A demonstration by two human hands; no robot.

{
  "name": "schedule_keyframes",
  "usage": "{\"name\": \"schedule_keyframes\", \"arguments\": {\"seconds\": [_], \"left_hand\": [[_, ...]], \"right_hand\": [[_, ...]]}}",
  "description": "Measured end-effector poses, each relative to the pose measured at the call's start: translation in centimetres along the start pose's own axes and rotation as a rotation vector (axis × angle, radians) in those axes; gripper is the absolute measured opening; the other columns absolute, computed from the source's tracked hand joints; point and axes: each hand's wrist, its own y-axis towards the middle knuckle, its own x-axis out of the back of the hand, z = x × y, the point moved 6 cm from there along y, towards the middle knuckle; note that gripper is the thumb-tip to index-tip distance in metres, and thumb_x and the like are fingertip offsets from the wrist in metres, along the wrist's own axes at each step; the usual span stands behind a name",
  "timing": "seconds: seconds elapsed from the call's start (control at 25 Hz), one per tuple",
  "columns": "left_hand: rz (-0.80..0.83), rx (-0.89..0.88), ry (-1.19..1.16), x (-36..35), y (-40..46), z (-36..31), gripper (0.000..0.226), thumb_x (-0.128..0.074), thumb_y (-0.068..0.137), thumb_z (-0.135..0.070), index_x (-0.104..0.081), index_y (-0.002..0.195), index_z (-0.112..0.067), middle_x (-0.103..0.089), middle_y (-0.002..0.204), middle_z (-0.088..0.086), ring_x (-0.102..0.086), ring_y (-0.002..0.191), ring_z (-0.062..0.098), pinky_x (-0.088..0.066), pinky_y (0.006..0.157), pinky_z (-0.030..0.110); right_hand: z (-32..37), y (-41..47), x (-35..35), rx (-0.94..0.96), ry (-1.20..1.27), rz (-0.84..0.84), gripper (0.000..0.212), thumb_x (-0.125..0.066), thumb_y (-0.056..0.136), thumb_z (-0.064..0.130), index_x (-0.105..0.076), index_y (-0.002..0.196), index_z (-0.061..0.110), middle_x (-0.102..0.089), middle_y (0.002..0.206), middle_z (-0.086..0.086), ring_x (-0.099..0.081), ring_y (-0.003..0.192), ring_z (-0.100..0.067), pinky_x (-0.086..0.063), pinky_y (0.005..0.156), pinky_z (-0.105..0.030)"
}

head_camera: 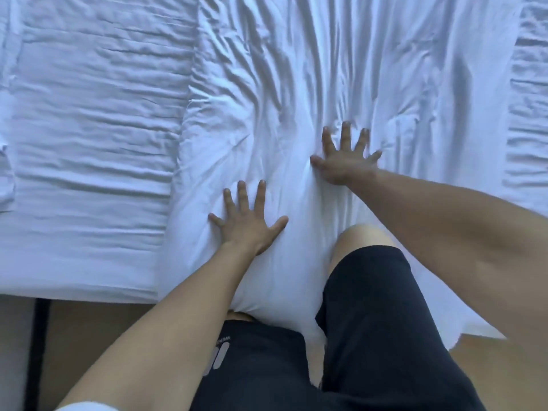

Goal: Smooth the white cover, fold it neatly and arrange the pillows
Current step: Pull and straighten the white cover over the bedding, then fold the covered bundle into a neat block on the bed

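Dark shorts and one bare knee sit closest to me. Both my left hand and right hand press flat, fingers spread, on the wrinkled white cover. Its left edge overlaps the creased white bedsheet; bare floor lies below.

The white cover runs off the top edge — its near end hidden behind dark shorts.

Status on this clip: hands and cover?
Left hand and right hand open, flat on white cover. Cover creased, unfolded. Knee resting on it.
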Motion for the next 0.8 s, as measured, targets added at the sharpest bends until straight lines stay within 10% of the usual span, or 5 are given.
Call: {"name": "schedule_keyframes", "arguments": {"seconds": [0.4, 0.68, 0.8], "left_hand": [[0.179, 0.097, -0.010, -10.6, -12.3, 7.3, 0.093, -0.037, 0.089, -0.078, 0.025, 0.152, -0.048, 0.032, 0.164, 0.000, 0.018, 0.153, 0.038, -0.032, 0.107, 0.073], [0.101, 0.173, 0.080, -14.7, -17.2, 13.7, 0.073, -0.049, 0.094, -0.051, -0.018, 0.158, -0.034, -0.025, 0.156, 0.016, -0.030, 0.138, 0.042, -0.038, 0.108, 0.057], [0.108, 0.234, 0.050, -15.1, -19.0, 14.8, 0.064, -0.049, 0.096, -0.046, -0.033, 0.154, -0.026, -0.034, 0.150, 0.016, -0.037, 0.136, 0.040, -0.038, 0.107, 0.054]], "right_hand": [[-8.8, -21.8, -19.5, 0.061, -0.023, 0.298, 0.085, -0.044, 0.100, 0.048, 0.015, 0.160, 0.033, 0.028, 0.167, 0.004, 0.022, 0.155, -0.031, -0.001, 0.123, -0.063], [-14.8, -28.4, -22.2, 0.135, 0.062, -0.206, 0.058, -0.064, 0.087, 0.015, -0.050, 0.143, 0.012, -0.029, 0.160, -0.017, -0.019, 0.152, -0.038, -0.028, 0.118, -0.053], [-17.5, -30.9, -24.0, 0.014, 0.095, -0.138, 0.051, -0.062, 0.089, 0.019, -0.055, 0.139, 0.013, -0.039, 0.148, -0.016, -0.035, 0.139, -0.036, -0.035, 0.114, -0.047]]}}
